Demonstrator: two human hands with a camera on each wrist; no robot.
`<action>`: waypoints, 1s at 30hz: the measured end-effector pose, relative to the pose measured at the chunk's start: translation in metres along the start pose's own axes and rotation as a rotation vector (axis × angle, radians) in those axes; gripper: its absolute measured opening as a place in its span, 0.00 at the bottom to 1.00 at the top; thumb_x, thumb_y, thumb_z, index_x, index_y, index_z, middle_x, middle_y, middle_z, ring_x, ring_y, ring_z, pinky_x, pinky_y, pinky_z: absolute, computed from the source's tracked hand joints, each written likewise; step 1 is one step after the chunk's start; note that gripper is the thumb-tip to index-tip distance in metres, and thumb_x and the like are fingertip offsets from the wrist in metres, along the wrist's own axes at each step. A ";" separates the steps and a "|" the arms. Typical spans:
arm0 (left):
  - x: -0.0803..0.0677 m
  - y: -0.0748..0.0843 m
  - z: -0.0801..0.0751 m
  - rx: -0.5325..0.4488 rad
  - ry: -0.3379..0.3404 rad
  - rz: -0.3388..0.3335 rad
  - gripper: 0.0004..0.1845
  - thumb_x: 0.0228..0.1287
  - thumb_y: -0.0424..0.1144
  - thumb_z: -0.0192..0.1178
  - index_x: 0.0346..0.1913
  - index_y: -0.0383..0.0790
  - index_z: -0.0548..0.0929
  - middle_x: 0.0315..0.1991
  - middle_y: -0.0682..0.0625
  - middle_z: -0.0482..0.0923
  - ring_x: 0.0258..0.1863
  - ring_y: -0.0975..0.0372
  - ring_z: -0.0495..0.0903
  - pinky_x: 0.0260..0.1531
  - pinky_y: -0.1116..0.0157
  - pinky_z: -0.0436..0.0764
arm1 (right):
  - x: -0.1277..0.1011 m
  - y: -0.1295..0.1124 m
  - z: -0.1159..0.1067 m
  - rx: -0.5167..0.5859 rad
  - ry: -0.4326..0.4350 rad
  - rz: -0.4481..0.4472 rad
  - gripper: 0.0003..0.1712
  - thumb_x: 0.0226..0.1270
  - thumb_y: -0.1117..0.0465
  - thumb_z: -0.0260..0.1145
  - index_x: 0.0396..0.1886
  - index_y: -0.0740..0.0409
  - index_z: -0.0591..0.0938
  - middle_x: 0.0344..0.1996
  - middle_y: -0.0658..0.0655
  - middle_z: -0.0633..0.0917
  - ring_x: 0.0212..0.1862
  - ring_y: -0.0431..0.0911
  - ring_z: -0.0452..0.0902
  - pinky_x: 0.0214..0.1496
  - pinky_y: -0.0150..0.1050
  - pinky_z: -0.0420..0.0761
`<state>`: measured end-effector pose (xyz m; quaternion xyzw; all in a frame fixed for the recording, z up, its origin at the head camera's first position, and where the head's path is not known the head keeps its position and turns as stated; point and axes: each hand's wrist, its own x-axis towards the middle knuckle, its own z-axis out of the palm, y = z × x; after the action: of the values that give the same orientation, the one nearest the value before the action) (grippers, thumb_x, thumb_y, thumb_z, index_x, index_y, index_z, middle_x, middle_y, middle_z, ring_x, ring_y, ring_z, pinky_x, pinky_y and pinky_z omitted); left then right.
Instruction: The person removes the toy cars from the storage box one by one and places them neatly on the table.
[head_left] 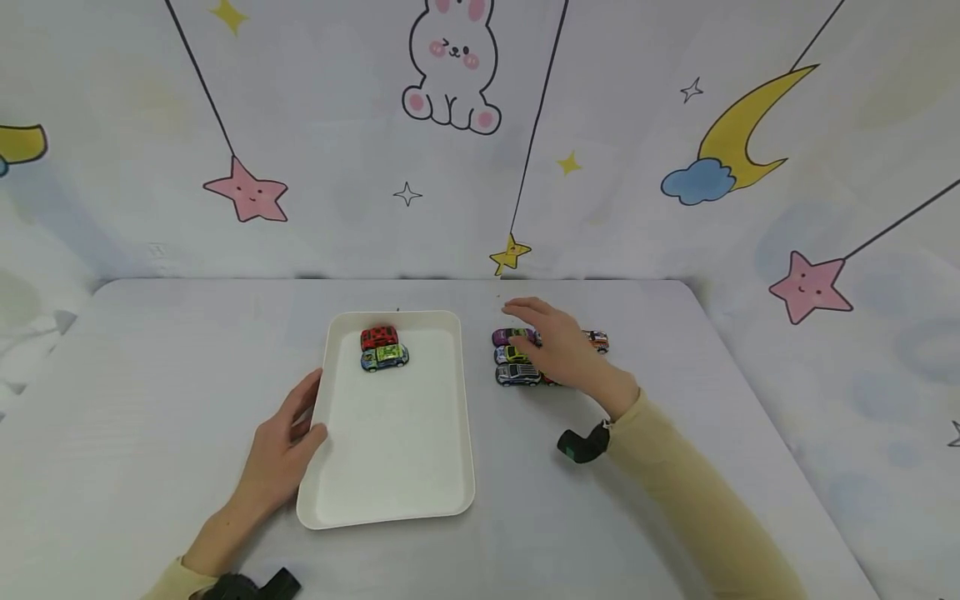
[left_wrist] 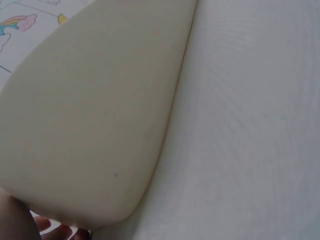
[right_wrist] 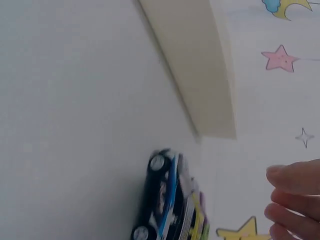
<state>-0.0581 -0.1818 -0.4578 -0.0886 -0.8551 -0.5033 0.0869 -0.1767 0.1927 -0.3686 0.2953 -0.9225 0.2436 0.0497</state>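
A white tray [head_left: 393,454] lies at the middle of the table. A red toy car [head_left: 378,337] and a green-blue toy car [head_left: 385,357] sit side by side at its far end. My left hand [head_left: 303,421] holds the tray's left rim, thumb on top; in the left wrist view fingertips [left_wrist: 47,227] show below the tray wall [left_wrist: 100,110]. My right hand [head_left: 540,329] hovers with relaxed fingers over a cluster of toy cars right of the tray: purple [head_left: 508,335], yellow-green [head_left: 512,354], dark blue-and-white [head_left: 517,375], orange-white [head_left: 597,339]. The right wrist view shows the dark car [right_wrist: 167,200] beside loose fingers [right_wrist: 295,200].
The grey table [head_left: 150,375] has a rounded far edge against a backdrop printed with stars, a rabbit and a moon. Black wrist cameras [head_left: 581,444] sit on both sleeves. Bare tabletop lies to the left of the tray and in front of it.
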 end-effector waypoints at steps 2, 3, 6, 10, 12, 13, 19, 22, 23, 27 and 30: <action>0.000 0.000 0.000 -0.001 0.001 0.002 0.37 0.65 0.24 0.52 0.77 0.44 0.61 0.71 0.38 0.68 0.65 0.43 0.73 0.52 0.87 0.68 | 0.008 -0.009 0.006 0.009 -0.015 -0.020 0.25 0.69 0.63 0.67 0.65 0.61 0.77 0.64 0.59 0.78 0.65 0.55 0.75 0.65 0.53 0.77; 0.001 0.000 0.000 -0.001 0.001 0.004 0.37 0.65 0.24 0.52 0.77 0.43 0.61 0.71 0.37 0.68 0.65 0.43 0.73 0.52 0.87 0.68 | 0.012 -0.014 0.008 0.017 -0.022 -0.030 0.25 0.69 0.62 0.67 0.65 0.61 0.78 0.64 0.59 0.78 0.65 0.54 0.76 0.65 0.52 0.77; 0.001 -0.001 0.000 0.003 0.002 0.005 0.37 0.65 0.24 0.52 0.77 0.43 0.61 0.71 0.37 0.68 0.65 0.42 0.73 0.52 0.87 0.68 | 0.023 -0.028 0.017 0.030 -0.048 -0.062 0.24 0.69 0.62 0.66 0.64 0.61 0.78 0.63 0.59 0.79 0.63 0.54 0.77 0.64 0.51 0.78; 0.002 -0.001 -0.001 0.001 0.004 0.000 0.37 0.65 0.24 0.52 0.77 0.43 0.61 0.71 0.37 0.68 0.65 0.42 0.73 0.52 0.87 0.67 | 0.038 -0.047 0.029 0.035 -0.115 -0.053 0.24 0.70 0.60 0.66 0.65 0.60 0.78 0.64 0.58 0.78 0.63 0.53 0.77 0.65 0.51 0.77; 0.002 -0.001 -0.002 0.001 0.003 -0.002 0.37 0.65 0.24 0.52 0.77 0.42 0.61 0.71 0.37 0.68 0.66 0.42 0.73 0.52 0.88 0.67 | 0.045 -0.056 0.035 0.034 -0.148 -0.050 0.25 0.70 0.59 0.66 0.65 0.59 0.78 0.64 0.57 0.78 0.65 0.52 0.75 0.67 0.49 0.76; 0.002 -0.001 -0.002 0.001 0.002 -0.002 0.37 0.65 0.24 0.52 0.77 0.42 0.61 0.71 0.37 0.67 0.66 0.42 0.72 0.52 0.88 0.67 | 0.049 -0.061 0.038 0.037 -0.162 -0.053 0.24 0.70 0.59 0.66 0.64 0.59 0.78 0.64 0.57 0.78 0.65 0.52 0.75 0.67 0.49 0.76; 0.001 -0.001 -0.002 -0.003 0.002 0.000 0.36 0.65 0.24 0.52 0.77 0.41 0.61 0.71 0.37 0.67 0.66 0.42 0.72 0.52 0.87 0.68 | 0.069 -0.083 0.055 0.026 -0.261 -0.091 0.23 0.71 0.58 0.65 0.63 0.59 0.79 0.63 0.55 0.79 0.65 0.49 0.75 0.68 0.43 0.75; 0.001 -0.001 -0.003 -0.004 0.004 0.003 0.36 0.66 0.24 0.52 0.77 0.41 0.61 0.71 0.37 0.67 0.65 0.42 0.72 0.52 0.87 0.68 | 0.077 -0.094 0.063 -0.009 -0.308 -0.094 0.23 0.71 0.57 0.66 0.63 0.58 0.80 0.63 0.55 0.79 0.64 0.48 0.76 0.67 0.42 0.75; 0.001 -0.001 -0.003 -0.005 0.005 0.005 0.36 0.66 0.24 0.52 0.77 0.41 0.61 0.71 0.37 0.67 0.65 0.42 0.72 0.52 0.87 0.68 | 0.080 -0.097 0.065 -0.023 -0.323 -0.094 0.23 0.71 0.56 0.66 0.63 0.57 0.80 0.62 0.55 0.79 0.64 0.48 0.76 0.67 0.41 0.75; 0.001 -0.002 -0.002 -0.008 0.004 0.013 0.37 0.65 0.24 0.52 0.77 0.43 0.61 0.71 0.37 0.68 0.66 0.42 0.72 0.52 0.87 0.68 | 0.089 -0.107 0.075 -0.092 -0.369 -0.102 0.22 0.70 0.55 0.67 0.61 0.56 0.81 0.60 0.54 0.81 0.61 0.46 0.77 0.67 0.37 0.74; 0.001 -0.002 -0.001 -0.005 0.006 0.020 0.37 0.65 0.24 0.52 0.77 0.42 0.61 0.71 0.36 0.68 0.66 0.42 0.73 0.52 0.87 0.68 | 0.092 -0.109 0.082 -0.136 -0.375 -0.117 0.20 0.69 0.57 0.68 0.58 0.56 0.83 0.57 0.54 0.82 0.58 0.44 0.77 0.65 0.35 0.75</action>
<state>-0.0597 -0.1834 -0.4588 -0.0960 -0.8528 -0.5046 0.0943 -0.1859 0.0283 -0.3723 0.3844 -0.9112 0.1181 -0.0891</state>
